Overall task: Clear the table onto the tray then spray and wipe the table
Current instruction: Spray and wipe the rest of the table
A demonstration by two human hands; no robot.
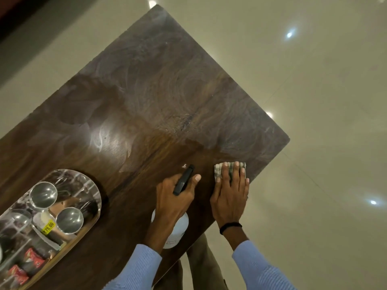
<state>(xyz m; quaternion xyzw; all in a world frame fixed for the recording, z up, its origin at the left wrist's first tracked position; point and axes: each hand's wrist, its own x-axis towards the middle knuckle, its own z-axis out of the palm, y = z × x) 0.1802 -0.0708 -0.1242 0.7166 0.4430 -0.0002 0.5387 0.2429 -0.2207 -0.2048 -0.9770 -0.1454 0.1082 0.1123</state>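
Head view, looking down on the dark wood bench. Landmark: the oval tray, which sits on the bench at your near left.

- Tray load: two steel cups, mouths up; a jar-like item with a yellow price sticker between them; red packets at the near end. The rest of the load is too dark to name.
- Right of the tray, well apart from it: your left hand curls round the neck of the spray bottle. The white body shows under your wrist, and the black nozzle points away from you. You hold the bottle tilted.
- Farther right of the tray, just beside the bottle's nozzle: your right hand lies flat, fingers straight and slightly spread, pressing a folded checked cloth onto the bench close to its right edge. There is a black band on that wrist.
- Beyond the tray: pale curved smears across the bench top.
- Glossy pale floor around the bench.
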